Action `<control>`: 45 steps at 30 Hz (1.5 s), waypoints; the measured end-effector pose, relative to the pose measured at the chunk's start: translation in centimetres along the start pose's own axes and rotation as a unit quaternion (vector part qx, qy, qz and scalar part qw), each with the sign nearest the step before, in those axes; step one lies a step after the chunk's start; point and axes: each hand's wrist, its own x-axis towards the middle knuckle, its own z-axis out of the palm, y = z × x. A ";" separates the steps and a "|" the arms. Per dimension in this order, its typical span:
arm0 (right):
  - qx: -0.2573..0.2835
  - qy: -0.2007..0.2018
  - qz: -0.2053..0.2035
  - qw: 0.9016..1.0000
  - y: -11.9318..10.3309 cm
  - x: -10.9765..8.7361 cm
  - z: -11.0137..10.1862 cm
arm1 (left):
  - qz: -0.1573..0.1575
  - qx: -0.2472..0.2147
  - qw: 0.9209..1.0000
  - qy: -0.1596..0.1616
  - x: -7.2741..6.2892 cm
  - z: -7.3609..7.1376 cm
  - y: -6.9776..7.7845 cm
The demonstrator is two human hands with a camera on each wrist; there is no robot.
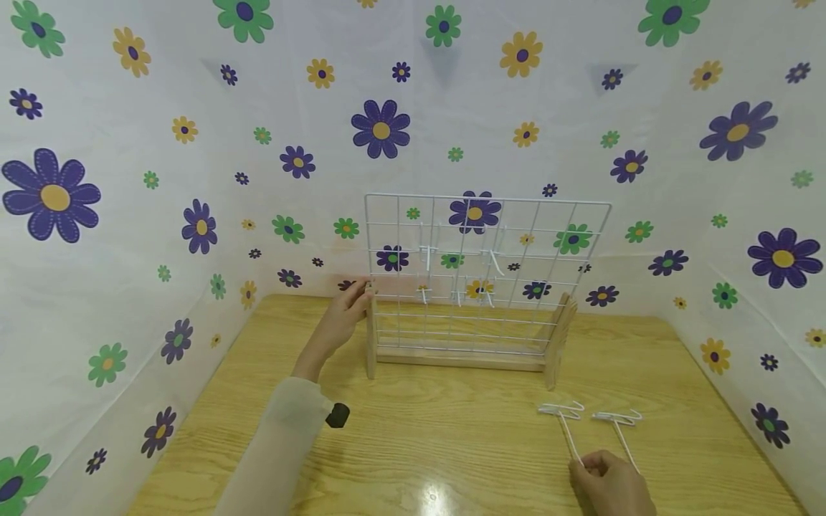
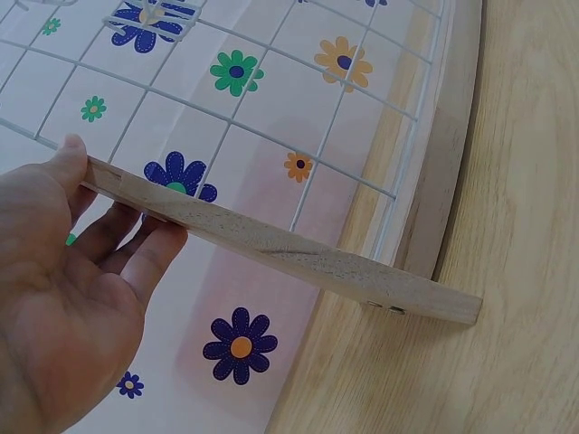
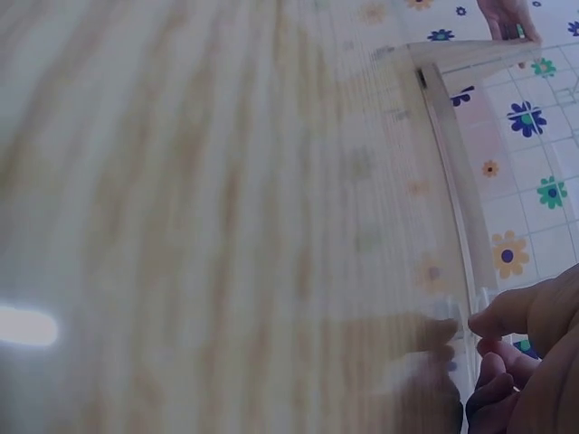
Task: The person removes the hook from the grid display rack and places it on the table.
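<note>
A white wire grid panel point(image 1: 490, 208) stands upright in a wooden stand point(image 1: 461, 360), with several white hooks point(image 1: 422, 294) hung on its wires. My left hand point(image 1: 342, 315) holds the top of the stand's left wooden post point(image 2: 271, 249), thumb on one side and fingers on the other. At the front right, my right hand point(image 1: 613, 486) pinches the near end of a white wire hook point(image 1: 566, 423). A second white hook point(image 1: 622, 433) lies just right of it, its near end beside the hand. In the right wrist view the right fingers point(image 3: 511, 312) are bent together; the hook is hard to make out.
The stand rests on a wood-grain table point(image 1: 413, 430). A white cloth with printed flowers point(image 1: 413, 93) surrounds the table at the back and both sides. The stand's right post point(image 1: 558, 340) leans slightly. A small black object point(image 1: 338, 415) sits at the left sleeve.
</note>
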 end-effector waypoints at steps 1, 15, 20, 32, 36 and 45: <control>-0.001 -0.001 -0.004 1.000 0.1 0.0 0.0 | 0.002 -0.001 1.000 -0.001 0.0 0.0 0.0; -0.021 0.001 -0.019 1.000 0.1 0.2 0.1 | 0.008 -0.014 1.000 -0.002 0.1 0.0 -0.1; -0.022 0.002 -0.024 0.999 0.1 0.2 0.1 | 0.009 -0.020 1.000 -0.002 0.1 -0.1 0.0; -0.023 0.003 -0.028 0.999 0.0 0.3 0.1 | 0.014 -0.025 1.000 -0.005 0.1 -0.2 -0.1; -0.020 -0.001 -0.028 0.999 0.1 0.3 0.1 | 0.010 -0.023 1.000 -0.007 0.1 -0.1 -0.1; 0.010 0.028 -0.011 0.999 -0.5 -0.1 -0.1 | 0.013 -0.017 1.000 -0.006 0.0 -0.1 -0.1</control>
